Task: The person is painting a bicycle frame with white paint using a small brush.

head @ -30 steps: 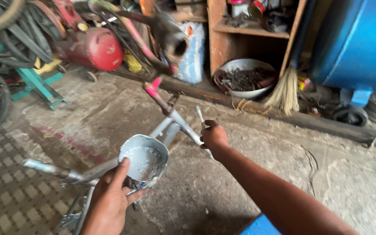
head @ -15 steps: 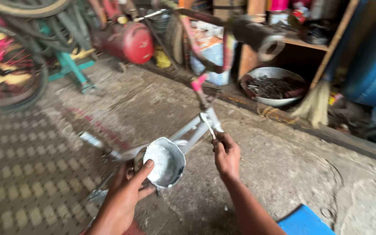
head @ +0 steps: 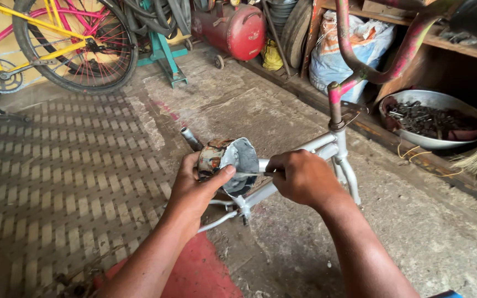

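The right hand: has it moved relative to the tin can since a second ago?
Yes. The right hand came in from beside the silver bike frame to the tin can, its thin tool now inside.

Tin can (head: 228,165) in the left hand (head: 197,185): rusty brown and orange-mottled outside, pale grey-white coated inside; bicycle frame (head: 327,144) beneath it is silvery grey-white, its handlebar stem (head: 360,66) chipped pink over green. Background: yellow bicycle (head: 34,44) with pink spokes, red tank (head: 238,30), teal-green stand (head: 164,55), white-and-blue sack (head: 349,49), grey metal bowl (head: 443,102) of dark scraps. Floor (head: 73,176): grey concrete with a pale dashed chequer pattern at left, and a red patch near the forearms.
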